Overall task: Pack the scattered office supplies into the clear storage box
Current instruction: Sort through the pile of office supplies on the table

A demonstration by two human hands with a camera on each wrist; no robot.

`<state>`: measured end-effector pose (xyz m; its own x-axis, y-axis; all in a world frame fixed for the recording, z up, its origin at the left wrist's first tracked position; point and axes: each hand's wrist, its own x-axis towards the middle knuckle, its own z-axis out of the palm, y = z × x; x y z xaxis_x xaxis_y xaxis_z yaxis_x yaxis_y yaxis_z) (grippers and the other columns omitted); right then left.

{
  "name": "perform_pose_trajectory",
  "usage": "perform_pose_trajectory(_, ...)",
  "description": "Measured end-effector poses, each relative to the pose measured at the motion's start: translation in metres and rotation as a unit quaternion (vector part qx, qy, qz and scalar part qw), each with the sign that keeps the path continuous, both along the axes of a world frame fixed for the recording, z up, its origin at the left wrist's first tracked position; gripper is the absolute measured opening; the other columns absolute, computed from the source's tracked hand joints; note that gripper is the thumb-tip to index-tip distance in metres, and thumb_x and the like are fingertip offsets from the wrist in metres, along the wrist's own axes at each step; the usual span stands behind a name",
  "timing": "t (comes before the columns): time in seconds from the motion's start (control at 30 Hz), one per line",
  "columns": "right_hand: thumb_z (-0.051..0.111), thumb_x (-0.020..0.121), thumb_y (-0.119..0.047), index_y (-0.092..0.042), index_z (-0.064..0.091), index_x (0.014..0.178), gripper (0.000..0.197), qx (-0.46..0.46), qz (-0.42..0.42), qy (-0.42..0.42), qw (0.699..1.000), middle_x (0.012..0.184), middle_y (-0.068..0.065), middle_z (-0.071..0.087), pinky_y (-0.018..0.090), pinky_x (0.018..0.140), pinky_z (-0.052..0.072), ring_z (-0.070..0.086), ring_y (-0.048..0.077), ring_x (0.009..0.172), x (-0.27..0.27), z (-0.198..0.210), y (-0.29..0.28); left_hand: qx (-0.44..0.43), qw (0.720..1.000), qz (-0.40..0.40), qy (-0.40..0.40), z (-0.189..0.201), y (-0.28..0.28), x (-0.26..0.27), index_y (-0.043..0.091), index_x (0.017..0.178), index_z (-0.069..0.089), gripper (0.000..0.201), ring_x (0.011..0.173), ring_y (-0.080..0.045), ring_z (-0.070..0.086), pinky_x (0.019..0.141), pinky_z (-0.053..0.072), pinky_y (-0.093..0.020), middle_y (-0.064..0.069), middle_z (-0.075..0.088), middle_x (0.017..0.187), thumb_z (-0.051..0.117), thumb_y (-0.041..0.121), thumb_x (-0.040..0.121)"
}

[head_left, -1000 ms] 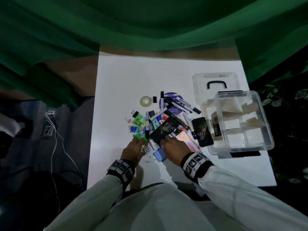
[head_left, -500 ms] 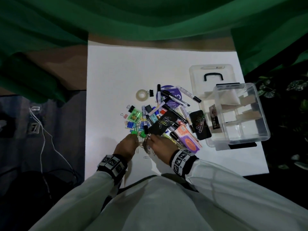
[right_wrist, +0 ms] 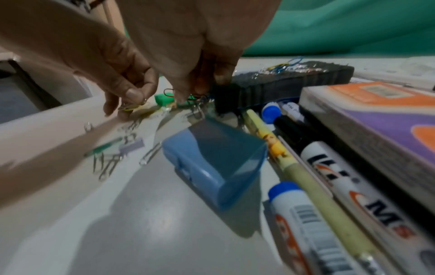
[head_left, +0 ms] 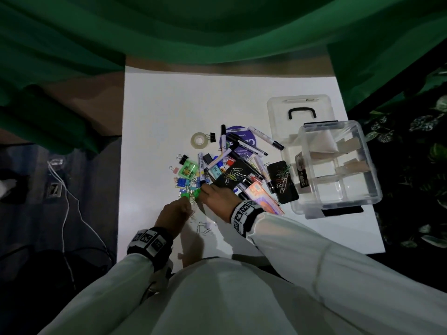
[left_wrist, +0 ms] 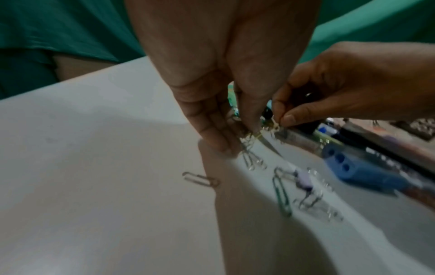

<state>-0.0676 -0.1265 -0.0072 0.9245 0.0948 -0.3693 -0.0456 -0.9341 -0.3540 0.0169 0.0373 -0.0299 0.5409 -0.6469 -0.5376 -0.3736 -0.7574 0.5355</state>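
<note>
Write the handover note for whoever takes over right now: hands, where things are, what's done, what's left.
Left hand: fingers pinching paper clips at the near edge of the pile.
Right hand: thumb and finger pinching a small bunch of clips next to it.
Storage box: open at the right of the white table, its compartments look empty of supplies; lid lies behind it.
Done: nothing packed yet.
Left: loose clips by the hands, blue case, markers, tape roll, binder clips, black pads holding clips all go in.
</note>
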Motion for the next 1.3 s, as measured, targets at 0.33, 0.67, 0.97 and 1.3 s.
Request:
perform_pose_trajectory(0.33, 0.054, 0.097, -0.018, -0.017, 0.063, 0.108, 0.014, 0.187, -0.252, -0.128, 0.941, 0.109, -0.001, 0.066, 0.021, 0.08, 0.05, 0.063, 0.012, 0.091, -0.07, 0.053, -0.082, -0.137, 0.986, 0.054, 0.076, 0.085, -0.082, -0.027, 0.011, 0.083, 0.056, 0.01, 0.059, -0.005, 0.059, 0.054, 0.043, -0.01, 0.005, 0.061, 0.065, 0.055, 0.006, 0.093)
perform_pose_trajectory(0.67, 0.062, 0.092, -0.01, -0.016, 0.067, 0.097, 0.009, 0.227, -0.482, -0.208, 0.82, 0.087, -0.007, 0.068, 0.024, 0.069, 0.052, 0.064, 0.005, 0.077, -0.159, 0.072, -0.198, -0.212, 0.968, 0.018, 0.134, 0.12, -0.263, -0.11, 0.009, 0.086, 0.062, 0.003, 0.058, -0.013, 0.063, 0.051, 0.052, -0.019, -0.013, 0.068, 0.074, 0.062, 0.007, 0.088)
perform_pose_trajectory(0.97, 0.061, 0.092, -0.013, -0.014, 0.066, 0.097, 0.007, 0.199, -0.537, -0.22, 0.79, 0.085, -0.004, 0.068, 0.038, 0.076, 0.058, 0.065, 0.013, 0.078, -0.148, 0.067, -0.259, -0.217, 0.974, 0.044, 0.047, 0.113, -0.338, -0.1, 0.009, 0.082, 0.063, 0.012, 0.055, -0.014, 0.063, 0.052, 0.054, -0.024, -0.005, 0.066, 0.071, 0.057, 0.0, 0.087)
perform_pose_trajectory(1.3, 0.054, 0.094, -0.006, -0.012, 0.062, 0.113, 0.022, 0.128, -0.453, -0.227, 0.852, 0.108, 0.004, 0.065, 0.026, 0.085, 0.052, 0.063, 0.014, 0.091, -0.133, 0.088, -0.225, -0.211, 0.975, -0.008, -0.062, 0.105, -0.317, -0.074, 0.014, 0.091, 0.07, 0.011, 0.072, -0.016, 0.066, 0.068, 0.052, -0.025, 0.0, 0.071, 0.082, 0.06, 0.01, 0.087)
